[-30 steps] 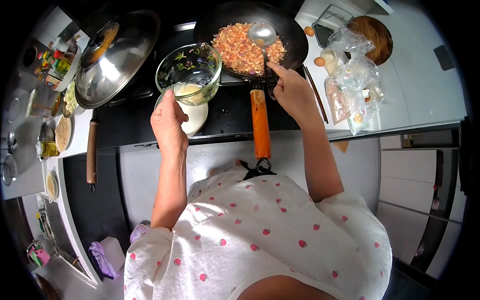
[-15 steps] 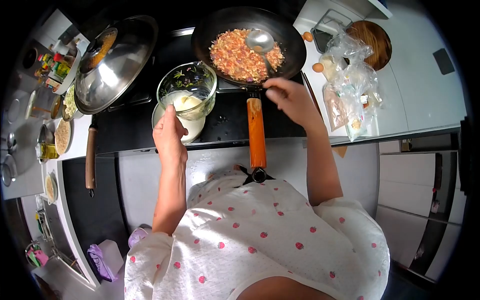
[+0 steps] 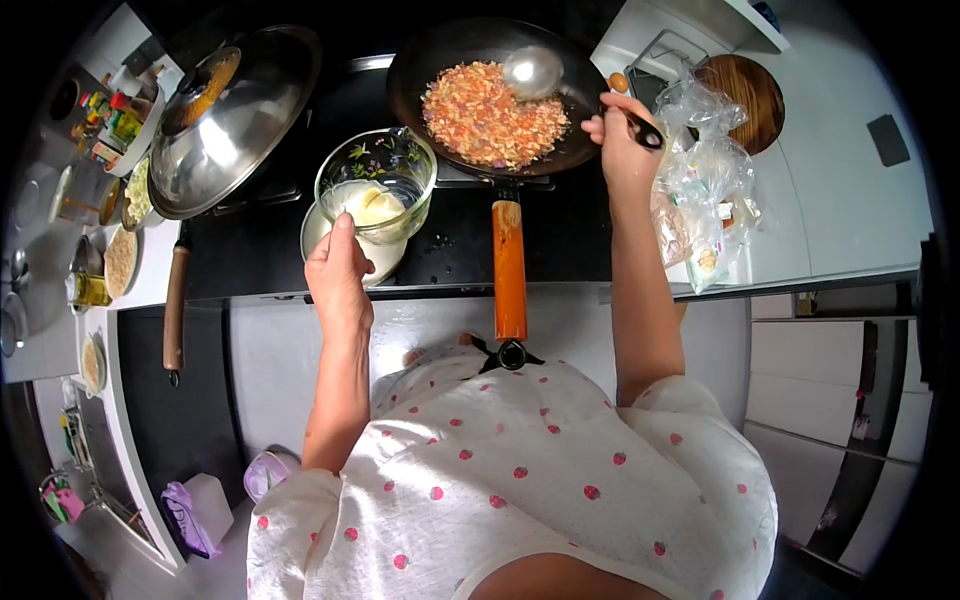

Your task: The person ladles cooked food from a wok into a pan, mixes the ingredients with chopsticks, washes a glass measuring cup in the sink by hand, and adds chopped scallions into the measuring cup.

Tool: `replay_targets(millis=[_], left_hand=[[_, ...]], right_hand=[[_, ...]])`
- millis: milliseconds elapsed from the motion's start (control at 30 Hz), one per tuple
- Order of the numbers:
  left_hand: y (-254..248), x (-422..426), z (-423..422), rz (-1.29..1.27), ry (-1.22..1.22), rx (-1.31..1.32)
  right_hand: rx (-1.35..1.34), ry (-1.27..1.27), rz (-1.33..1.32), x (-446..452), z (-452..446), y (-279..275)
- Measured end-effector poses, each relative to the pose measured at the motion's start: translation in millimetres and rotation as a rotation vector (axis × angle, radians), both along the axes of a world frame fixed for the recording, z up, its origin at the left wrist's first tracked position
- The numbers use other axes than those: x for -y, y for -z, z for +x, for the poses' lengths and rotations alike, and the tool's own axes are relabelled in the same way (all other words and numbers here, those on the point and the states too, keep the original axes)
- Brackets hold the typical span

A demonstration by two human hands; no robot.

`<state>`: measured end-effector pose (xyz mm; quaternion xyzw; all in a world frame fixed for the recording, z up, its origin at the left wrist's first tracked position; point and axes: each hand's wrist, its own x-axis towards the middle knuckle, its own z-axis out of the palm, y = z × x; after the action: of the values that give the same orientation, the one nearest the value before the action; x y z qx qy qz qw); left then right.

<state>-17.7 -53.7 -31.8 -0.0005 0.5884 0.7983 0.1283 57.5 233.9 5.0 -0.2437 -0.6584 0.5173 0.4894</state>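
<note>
My left hand (image 3: pixel 340 270) grips the near rim of a clear glass bowl (image 3: pixel 420 207) with painted flowers. Pale yellow lumps (image 3: pixel 376 207) lie in the bowl. Under it, partly covered, is a white round dish (image 3: pixel 385 265). At the right edge of the wok (image 3: pixel 478 38), my right hand (image 3: pixel 628 145) is closed around the black handle of a ladle (image 3: pixel 533 73). The ladle's metal head rests at the far side of the chopped reddish-orange food (image 3: pixel 490 115) in the wok. The wok's wooden handle (image 3: pixel 509 265) points towards me, with neither hand on it.
A second pan under a domed metal lid (image 3: pixel 215 145) stands on the left of the stove (image 3: pixel 455 255). Plastic bags (image 3: pixel 710 180), an egg (image 3: pixel 618 82) and a round wooden board (image 3: pixel 745 95) are on the right counter. Plates and bottles line the left counter.
My right hand has moved right and up from above the wok's handle and now grips the ladle, whose head has shifted slightly right. My left hand stays on the glass bowl.
</note>
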Motion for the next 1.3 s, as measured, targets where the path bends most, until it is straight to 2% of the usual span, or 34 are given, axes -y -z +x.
replay_targets(millis=[33,100,267,300,367,400,500,567,633,667,700,800,833,900,933,1067,1133,1300], left_hand=[[0,0,0,-0.013,0.005,0.002],[1,0,-1,-0.011,0.006,-0.007],[-6,-7,-1,-0.059,-0.003,-0.007],[-5,-7,-2,-0.057,-0.002,-0.009],[-3,-6,-3,-0.062,0.000,-0.008],[-3,-6,-5,-0.066,0.003,-0.013],[4,-4,-9,-0.058,0.024,-0.033],[7,-2,-11,-0.047,0.042,-0.047],[6,-2,-13,-0.070,0.047,-0.054],[5,-1,-14,-0.072,0.049,-0.056],[3,-1,-15,-0.076,0.047,-0.066],[-4,-2,-22,-0.075,0.042,-0.081],[-7,-3,-24,-0.072,0.032,-0.082],[-13,-4,-28,-0.058,0.039,-0.102],[-14,-5,-30,-0.051,0.045,-0.123],[-21,-10,-35,-0.053,0.053,-0.152],[-22,-11,-37,-0.054,0.052,-0.137],[-20,-11,-41,-0.077,0.065,-0.145]], right_hand=[[0.003,0.000,-0.001,-4,-4,2],[0.156,-0.004,0.484,-18,-17,7],[0.278,-0.121,0.672,-5,-32,15],[0.280,-0.124,0.671,2,-30,13],[0.087,-0.406,0.160,14,-25,9],[0.082,-0.437,0.091,13,-17,6],[0.146,-0.321,0.063,16,6,-14],[0.146,-0.270,0.154,3,14,-11],[0.295,-0.080,0.495,-4,19,-12],[0.350,-0.036,0.543,-3,21,-13],[0.349,-0.033,0.541,-2,22,-12],[0.421,-0.026,0.763,9,24,-12],[0.421,-0.025,0.762,18,25,-16],[0.293,-0.241,0.270,34,25,-24],[0.221,-0.288,0.148,37,25,-26],[0.187,-0.275,0.182,35,21,-25],[0.284,-0.034,0.629,21,15,-16],[0.396,0.081,0.640,26,23,-15]])
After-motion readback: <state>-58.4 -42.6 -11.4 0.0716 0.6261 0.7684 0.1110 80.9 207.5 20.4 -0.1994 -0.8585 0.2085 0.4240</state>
